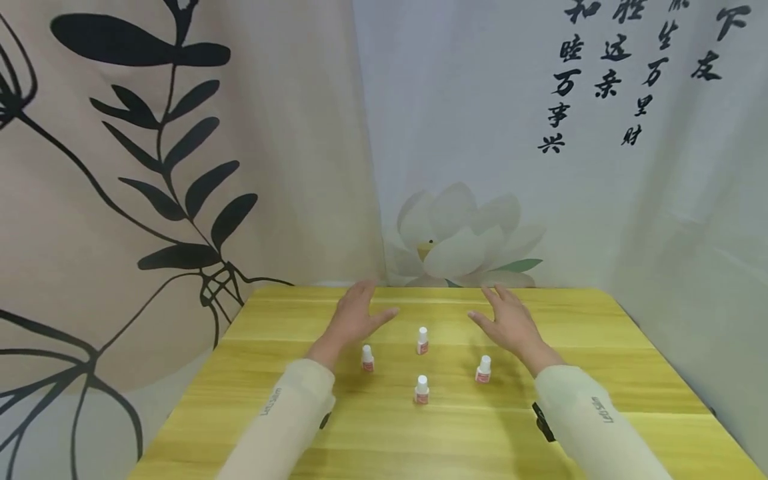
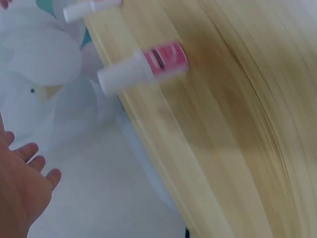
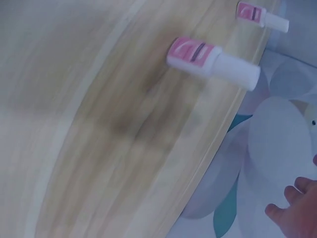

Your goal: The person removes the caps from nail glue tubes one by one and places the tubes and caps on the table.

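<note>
Several small white-capped bottles with pink labels stand upright on the wooden table. In the head view they form a diamond: a left bottle [image 1: 368, 359], a far bottle [image 1: 423, 341], a right bottle [image 1: 483, 369] and a near bottle [image 1: 422, 390]. My left hand [image 1: 354, 317], fingers extended and thumb spread inward, is held above the table beyond the left bottle. On the other side my right hand [image 1: 509, 321] mirrors it, past the right bottle. Neither hand holds anything. Each wrist view shows a bottle close up, the left one [image 2: 143, 68] and the right one [image 3: 213, 63], with fingers at the frame's edge.
The yellow wood-grain table [image 1: 510, 447] reaches back to a hanging curtain [image 1: 300, 147] printed with dark leaves, a lotus and black lettering. A dark strap-like device [image 1: 543, 423] shows under the right sleeve.
</note>
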Tool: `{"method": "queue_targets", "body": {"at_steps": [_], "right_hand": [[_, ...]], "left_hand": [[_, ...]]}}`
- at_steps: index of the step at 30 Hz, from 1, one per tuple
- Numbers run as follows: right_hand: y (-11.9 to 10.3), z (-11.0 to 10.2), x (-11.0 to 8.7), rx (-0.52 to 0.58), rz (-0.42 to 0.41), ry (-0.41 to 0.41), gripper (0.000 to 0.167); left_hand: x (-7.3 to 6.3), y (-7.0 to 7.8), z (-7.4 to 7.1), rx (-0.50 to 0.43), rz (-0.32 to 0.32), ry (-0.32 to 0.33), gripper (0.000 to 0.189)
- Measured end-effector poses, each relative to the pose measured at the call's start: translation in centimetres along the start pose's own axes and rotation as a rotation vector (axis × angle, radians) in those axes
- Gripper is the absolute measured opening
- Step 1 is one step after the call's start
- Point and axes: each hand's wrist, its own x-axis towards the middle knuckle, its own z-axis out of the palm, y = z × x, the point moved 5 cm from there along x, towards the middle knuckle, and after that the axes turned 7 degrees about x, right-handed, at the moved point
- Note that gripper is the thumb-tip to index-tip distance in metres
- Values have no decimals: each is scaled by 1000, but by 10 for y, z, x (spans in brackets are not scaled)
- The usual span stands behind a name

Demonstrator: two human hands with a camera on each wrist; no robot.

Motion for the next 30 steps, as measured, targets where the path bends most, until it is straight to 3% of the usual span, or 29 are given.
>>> {"method": "queue_targets", "body": {"at_steps": [8, 14, 19, 30], "right_hand": [[-19, 10, 9, 111, -17, 0, 65], [-27, 19, 13, 200, 8, -17, 59], [-28, 27, 16, 267, 39, -30, 58], [-36, 51, 20, 503, 183, -60, 57]], "left_hand": [[4, 25, 25, -329, -63, -50, 85], [2, 33, 45, -495, -126, -84, 85], [-1, 34, 59, -557, -157, -109, 81], [-5, 27, 87, -596, -201, -120, 77]]}}
